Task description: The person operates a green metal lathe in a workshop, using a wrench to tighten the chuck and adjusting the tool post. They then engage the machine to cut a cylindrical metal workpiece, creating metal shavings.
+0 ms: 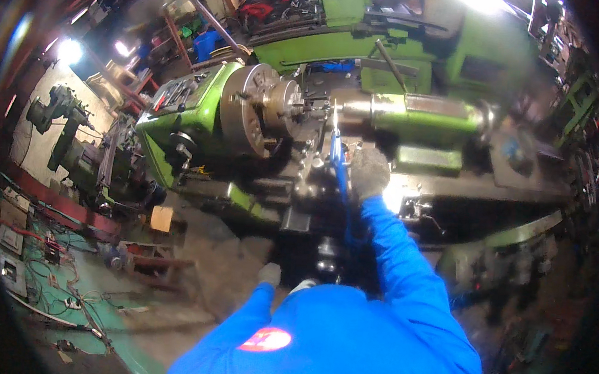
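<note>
My right hand [370, 173], in a grey work glove, reaches over the lathe's carriage and is closed around a blue air blow gun [338, 152]. Its thin pale tip points toward the gap between the chuck and the tailstock. A blue hose [346, 196] trails down from it toward my body. The big round lathe chuck [249, 108] is left of the tip, with a bright metal part [293, 101] at its front. To the right of the tip lies the tailstock quill [353, 106]. My left hand [269, 274], also gloved, hangs low by my body; its fingers are not clear.
The green headstock [202, 109] stands left, with tools on top. On the right are the green tailstock [423, 115] and the machine bed [486, 188]. Another green machine [346, 45] is behind. Cables [75, 277] and a cardboard piece [162, 218] lie at lower left.
</note>
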A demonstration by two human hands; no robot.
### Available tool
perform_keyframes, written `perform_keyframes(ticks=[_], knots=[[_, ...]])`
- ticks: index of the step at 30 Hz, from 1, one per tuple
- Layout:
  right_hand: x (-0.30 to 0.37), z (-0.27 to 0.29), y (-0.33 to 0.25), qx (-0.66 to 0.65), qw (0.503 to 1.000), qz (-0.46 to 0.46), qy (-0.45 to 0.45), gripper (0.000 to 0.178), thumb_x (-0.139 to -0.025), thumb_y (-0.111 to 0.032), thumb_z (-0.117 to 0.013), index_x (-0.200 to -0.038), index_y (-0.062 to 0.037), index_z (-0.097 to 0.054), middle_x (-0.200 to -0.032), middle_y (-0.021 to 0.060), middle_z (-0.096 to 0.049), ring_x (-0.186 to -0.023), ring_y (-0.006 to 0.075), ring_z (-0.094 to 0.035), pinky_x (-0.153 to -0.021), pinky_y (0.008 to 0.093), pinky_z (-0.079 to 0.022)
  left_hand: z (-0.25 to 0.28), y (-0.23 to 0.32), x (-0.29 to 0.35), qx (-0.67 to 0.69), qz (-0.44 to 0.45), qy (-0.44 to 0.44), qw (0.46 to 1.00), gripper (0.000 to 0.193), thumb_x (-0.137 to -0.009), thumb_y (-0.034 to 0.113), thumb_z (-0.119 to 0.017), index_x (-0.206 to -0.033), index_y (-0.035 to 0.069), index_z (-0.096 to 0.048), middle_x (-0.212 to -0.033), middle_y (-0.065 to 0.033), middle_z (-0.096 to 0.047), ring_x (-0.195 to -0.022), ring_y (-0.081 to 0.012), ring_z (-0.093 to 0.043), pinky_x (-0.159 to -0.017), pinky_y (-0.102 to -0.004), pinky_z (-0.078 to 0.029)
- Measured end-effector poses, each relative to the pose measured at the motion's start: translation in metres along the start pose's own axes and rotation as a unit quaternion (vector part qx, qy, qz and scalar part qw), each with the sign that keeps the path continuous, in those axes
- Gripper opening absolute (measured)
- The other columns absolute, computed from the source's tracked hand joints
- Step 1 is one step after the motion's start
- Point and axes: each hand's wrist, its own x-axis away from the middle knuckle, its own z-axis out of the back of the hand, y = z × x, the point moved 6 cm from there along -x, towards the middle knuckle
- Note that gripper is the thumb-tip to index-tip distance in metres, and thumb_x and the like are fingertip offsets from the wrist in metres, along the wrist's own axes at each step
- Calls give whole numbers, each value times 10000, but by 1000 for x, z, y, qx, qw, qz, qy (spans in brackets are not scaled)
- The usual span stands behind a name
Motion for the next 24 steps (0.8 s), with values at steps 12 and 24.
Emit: perform_keyframes(ticks=[12,24], knots=[[-1,-10,4,51,996,67,25,359,-988,-317,-490,-897,-47,-708,-872,183,-689,-856,368,-665,-757,504,-522,-34,-9,28,-10,12,-34,999,298,-907,180,-539,-1100,85,-746,-1179,-158,-699,-1083,-321,-688,-920,-499,-556],[3,-8,6,80,994,74,22,261,-977,-255,-539,-854,-57,-656,-854,168,-637,-844,371,-628,-762,496,-491,7,-23,-100,60,-40,-7,997,269,-939,161,-515,-1060,45,-725,-1076,-198,-710,-1021,-386,-680,-909,-503,-542]])
